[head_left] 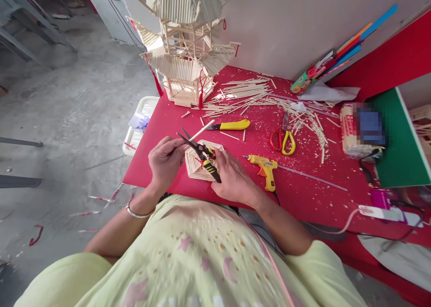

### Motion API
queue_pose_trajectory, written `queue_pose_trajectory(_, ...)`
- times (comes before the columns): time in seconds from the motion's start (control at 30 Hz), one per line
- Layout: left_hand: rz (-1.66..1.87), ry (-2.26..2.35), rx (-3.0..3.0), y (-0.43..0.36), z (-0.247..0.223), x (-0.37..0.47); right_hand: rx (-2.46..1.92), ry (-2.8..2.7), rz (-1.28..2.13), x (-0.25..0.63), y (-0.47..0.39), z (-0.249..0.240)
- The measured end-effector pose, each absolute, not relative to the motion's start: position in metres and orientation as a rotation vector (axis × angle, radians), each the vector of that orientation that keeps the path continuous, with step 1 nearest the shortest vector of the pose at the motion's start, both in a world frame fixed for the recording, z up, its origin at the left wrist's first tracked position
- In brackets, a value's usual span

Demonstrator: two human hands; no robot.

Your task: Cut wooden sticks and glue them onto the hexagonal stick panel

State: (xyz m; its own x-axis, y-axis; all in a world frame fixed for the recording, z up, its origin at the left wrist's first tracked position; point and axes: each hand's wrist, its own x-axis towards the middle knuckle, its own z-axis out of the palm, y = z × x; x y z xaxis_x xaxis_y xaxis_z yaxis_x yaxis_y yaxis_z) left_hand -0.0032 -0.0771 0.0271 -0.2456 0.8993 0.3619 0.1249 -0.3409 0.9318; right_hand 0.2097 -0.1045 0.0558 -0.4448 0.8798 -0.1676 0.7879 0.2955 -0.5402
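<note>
My right hand (232, 174) is closed around the black-and-yellow handles of a pair of cutting shears (198, 150). Their dark blades point up and left, towards my left hand (166, 156). Pinched in my left fingers is a thin pale wooden stick (202, 129), which crosses at the blades and slants up to the right; whether the blades touch it I cannot tell. Beneath both hands a hexagonal panel of glued sticks (195, 170) lies on the red tabletop (148, 163), partly covered by the shears and right hand.
A tiered stick pagoda (188, 73) with red tassels stands at the back left. Loose sticks (249, 91) lie behind a yellow-handled knife (234, 125). To the right are scissors (283, 138), a yellow glue gun (266, 170), a pen holder (303, 82) and a power strip (380, 212).
</note>
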Motion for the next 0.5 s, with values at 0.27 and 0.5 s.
queue_pose_trajectory(0.27,1.621,1.364,1.542,-0.078,0.028,-0.006,-1.536,-2.388,0.890,0.210,-0.104,0.051)
queue_pose_trajectory(0.5,1.463,1.385,1.720,-0.081,0.036,-0.013,-1.440,-2.259,0.894,0.208,-0.104,0.034)
